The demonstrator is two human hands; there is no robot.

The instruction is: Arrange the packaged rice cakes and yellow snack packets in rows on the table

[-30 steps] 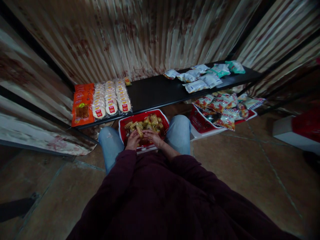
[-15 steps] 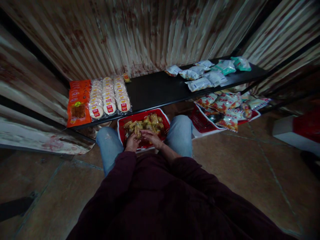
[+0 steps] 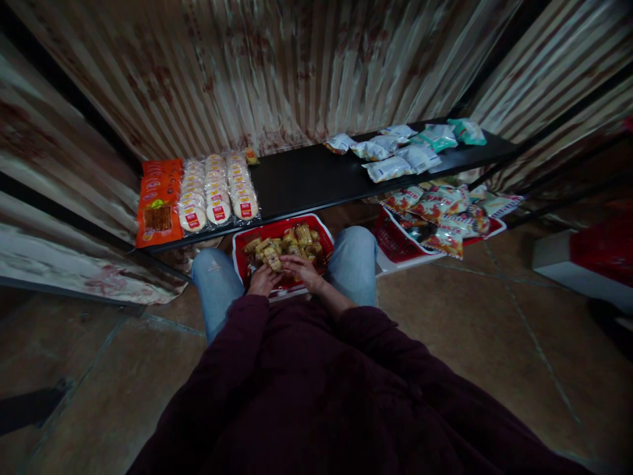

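Between my knees stands a red basket with a white rim (image 3: 324,227), holding several small yellowish snack packets (image 3: 302,235) in clear wrapping. One such snack packet (image 3: 271,258) is between my hands, over the near part of the basket. My left hand (image 3: 264,280) grips its lower left side, the fingers bent round it. From the right, my right hand (image 3: 302,272) reaches to the same packet with its fingertips at its edge. The fingers of both hands are small and dim in the picture.
A low black shelf (image 3: 301,178) runs behind the basket. On it lie an orange packet (image 3: 159,201), rows of round white crackers (image 3: 216,188), a small yellow packet (image 3: 251,156) and white and green bags (image 3: 390,158). A second red basket (image 3: 395,241) holds snack bags (image 3: 445,211).
The packet between my hands has tipped so that its broader face shows. My right fingers have shifted slightly on it. The view has turned a little to the right.
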